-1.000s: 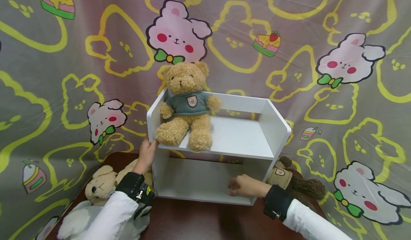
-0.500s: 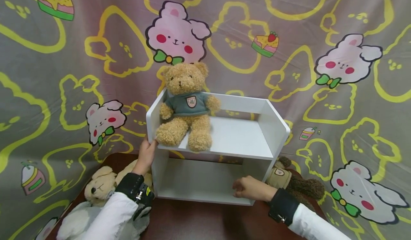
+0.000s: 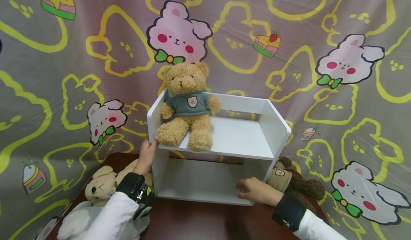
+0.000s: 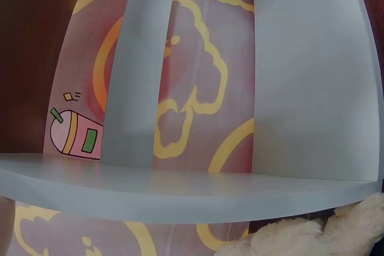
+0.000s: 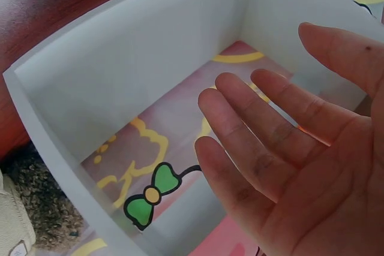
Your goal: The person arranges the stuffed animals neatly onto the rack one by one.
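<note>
A white two-tier shelf point(image 3: 240, 136) stands on the brown table. A tan teddy bear point(image 3: 186, 104) in a blue-green sweater sits at the left of its upper tier. My left hand point(image 3: 146, 157) grips the front edge of the shelf's left side panel, just beside the bear's foot; its fingers are mostly hidden behind the panel. In front of the lower compartment point(image 3: 199, 179), near its right end, hovers my right hand point(image 3: 257, 191). The right wrist view shows its fingers point(image 5: 234, 118) spread and slightly bent, with nothing in the palm.
Left of the shelf lie a cream plush dog point(image 3: 101, 186) and grey-white plush point(image 3: 75, 216). A dark brown plush bear point(image 3: 302, 188) in a beige top lies at the right. A patterned curtain point(image 3: 231, 25) hangs close behind; brown tabletop point(image 3: 192, 222) shows in front.
My right hand has shifted a little to the right along the front of the lower compartment. My left hand, the shelf and the teddy bear have stayed in place.
</note>
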Tool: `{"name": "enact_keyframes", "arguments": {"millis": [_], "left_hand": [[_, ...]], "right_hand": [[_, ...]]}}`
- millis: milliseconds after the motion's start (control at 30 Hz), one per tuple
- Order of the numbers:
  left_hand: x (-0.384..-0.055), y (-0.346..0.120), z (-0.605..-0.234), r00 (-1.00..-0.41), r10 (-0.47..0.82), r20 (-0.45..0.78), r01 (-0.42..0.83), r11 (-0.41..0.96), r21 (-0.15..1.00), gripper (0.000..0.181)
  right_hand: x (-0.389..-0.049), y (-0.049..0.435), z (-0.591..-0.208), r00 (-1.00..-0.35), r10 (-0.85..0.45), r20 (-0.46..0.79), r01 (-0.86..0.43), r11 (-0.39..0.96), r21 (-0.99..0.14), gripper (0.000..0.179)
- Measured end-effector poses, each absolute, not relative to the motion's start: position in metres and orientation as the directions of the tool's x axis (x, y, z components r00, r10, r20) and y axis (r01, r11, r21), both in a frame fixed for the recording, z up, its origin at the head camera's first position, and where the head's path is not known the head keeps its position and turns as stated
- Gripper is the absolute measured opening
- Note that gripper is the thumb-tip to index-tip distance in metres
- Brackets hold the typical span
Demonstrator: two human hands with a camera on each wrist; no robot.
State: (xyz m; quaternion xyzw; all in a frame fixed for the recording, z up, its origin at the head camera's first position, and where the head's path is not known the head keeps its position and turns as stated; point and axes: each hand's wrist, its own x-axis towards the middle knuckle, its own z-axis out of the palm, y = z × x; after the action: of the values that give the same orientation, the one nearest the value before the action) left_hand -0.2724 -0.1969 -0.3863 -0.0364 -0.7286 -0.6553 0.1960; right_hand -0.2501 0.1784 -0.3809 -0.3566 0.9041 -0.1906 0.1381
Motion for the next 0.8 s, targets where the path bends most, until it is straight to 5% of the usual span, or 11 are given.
{"name": "enact_keyframes", "arguments": {"millis": [800], "left_hand": [[-0.273,-0.196,-0.386,-0.918,-0.205,0.340,0.320,0.123,0.939,0.042]], "right_hand": [[-0.249,0.211,-0.383,-0.705,-0.697,-0.130,-0.580,0.673,-0.460,0.032]]}}
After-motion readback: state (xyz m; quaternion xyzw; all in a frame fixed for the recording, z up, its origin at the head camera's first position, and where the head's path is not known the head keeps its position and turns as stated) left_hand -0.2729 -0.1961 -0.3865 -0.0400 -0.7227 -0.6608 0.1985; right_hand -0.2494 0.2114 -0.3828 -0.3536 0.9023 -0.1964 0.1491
